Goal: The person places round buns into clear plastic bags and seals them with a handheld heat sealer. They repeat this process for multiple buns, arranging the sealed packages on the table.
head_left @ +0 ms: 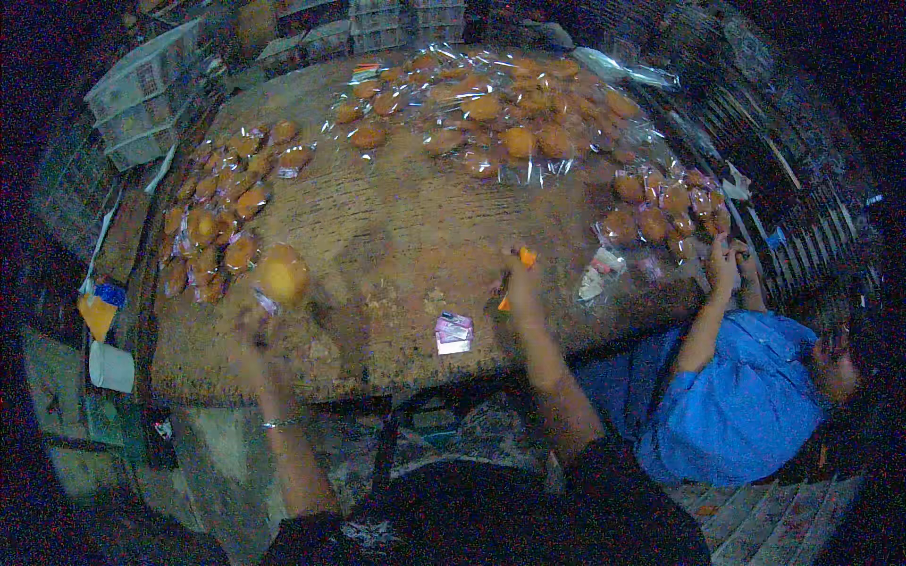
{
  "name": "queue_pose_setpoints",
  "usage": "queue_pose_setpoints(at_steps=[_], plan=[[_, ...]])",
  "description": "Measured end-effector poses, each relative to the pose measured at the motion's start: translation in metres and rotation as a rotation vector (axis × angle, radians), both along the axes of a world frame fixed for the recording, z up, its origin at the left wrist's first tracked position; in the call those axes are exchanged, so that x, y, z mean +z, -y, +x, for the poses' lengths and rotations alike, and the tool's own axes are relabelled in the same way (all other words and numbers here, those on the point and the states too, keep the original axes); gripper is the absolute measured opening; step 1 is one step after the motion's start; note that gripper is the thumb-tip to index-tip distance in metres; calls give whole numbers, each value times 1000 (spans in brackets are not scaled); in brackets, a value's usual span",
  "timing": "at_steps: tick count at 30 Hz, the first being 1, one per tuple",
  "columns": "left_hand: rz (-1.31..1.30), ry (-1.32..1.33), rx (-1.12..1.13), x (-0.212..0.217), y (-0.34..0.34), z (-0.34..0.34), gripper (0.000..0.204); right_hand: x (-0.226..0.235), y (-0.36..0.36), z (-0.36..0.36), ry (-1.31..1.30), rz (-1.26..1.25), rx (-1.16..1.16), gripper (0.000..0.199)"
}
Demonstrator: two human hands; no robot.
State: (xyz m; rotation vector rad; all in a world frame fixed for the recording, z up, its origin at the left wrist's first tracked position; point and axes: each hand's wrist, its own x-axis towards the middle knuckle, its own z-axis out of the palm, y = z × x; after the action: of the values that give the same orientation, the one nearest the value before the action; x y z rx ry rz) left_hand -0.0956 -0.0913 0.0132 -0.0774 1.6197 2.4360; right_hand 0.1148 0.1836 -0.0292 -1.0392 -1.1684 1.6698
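My left hand [250, 335], smeared by motion, is over the near left of the wooden table. Just beyond its fingers is a round golden-brown bread-like piece [283, 274] with a purple-and-white label [266, 302] at its near end. Whether the fingers still touch it is unclear. My right hand [519, 283] is closed around an orange tool [527, 257], whose ends show above and below the fist; its kind is hidden. Between my hands lies a small stack of purple-and-white labels [454, 333] near the table's front edge.
Bagged round pieces [222, 212] pile up at the left. A larger heap in clear bags [519, 108] covers the far side. At the right, a person in blue [736, 396] works beside more bagged pieces [661, 203] and a crumpled white packet [601, 274]. Plastic crates [146, 94] stand far left.
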Motion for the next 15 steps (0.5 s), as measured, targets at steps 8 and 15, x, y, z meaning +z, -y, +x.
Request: queue_pose_setpoints(at_steps=[8,15], plan=[[-238,-232,-416,-7,47,16,6,4,-135,-77,121,81,122,22],[-411,-220,-416,-16,18,35,5,69,-80,-38,327,433,-83,21]])
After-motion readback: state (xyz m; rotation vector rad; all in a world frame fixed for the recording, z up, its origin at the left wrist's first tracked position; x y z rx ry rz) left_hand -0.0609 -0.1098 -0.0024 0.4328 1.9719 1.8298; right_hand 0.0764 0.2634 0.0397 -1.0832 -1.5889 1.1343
